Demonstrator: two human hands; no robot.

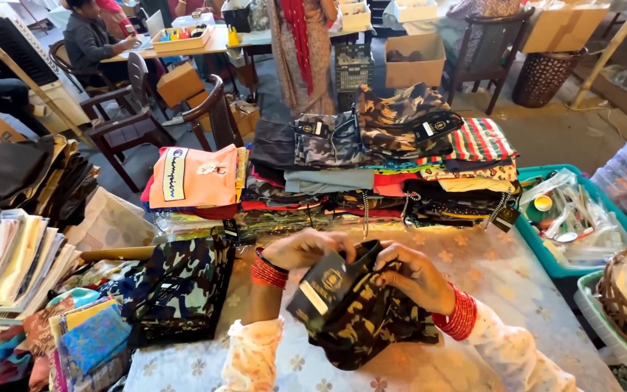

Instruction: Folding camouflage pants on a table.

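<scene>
Head view of a cloth-covered table (517,290) with a pale flower print; both hands meet at its near centre over a dark camouflage garment (371,319) in black and tan, bunched up and lifted slightly off the cloth; the left hand (306,249) closes its fingers on the garment's far-left edge, just above a black cardboard tag (318,289) with a gold emblem that hangs from it; the right hand (419,274) grips the fabric's upper right fold, fingers curled over it; red bangles (459,317) ring both wrists. Far of the hands, stacked folded garments (371,167) run across the table, camouflage pieces on top; a peach garment (194,178) lies at the far left of this row. Near left, a blue-green camouflage garment (179,279) lies flat, just beside the left forearm. At right, a teal tray (535,243) holds plastic-wrapped items, and a woven basket (622,305) stands near it.
</scene>
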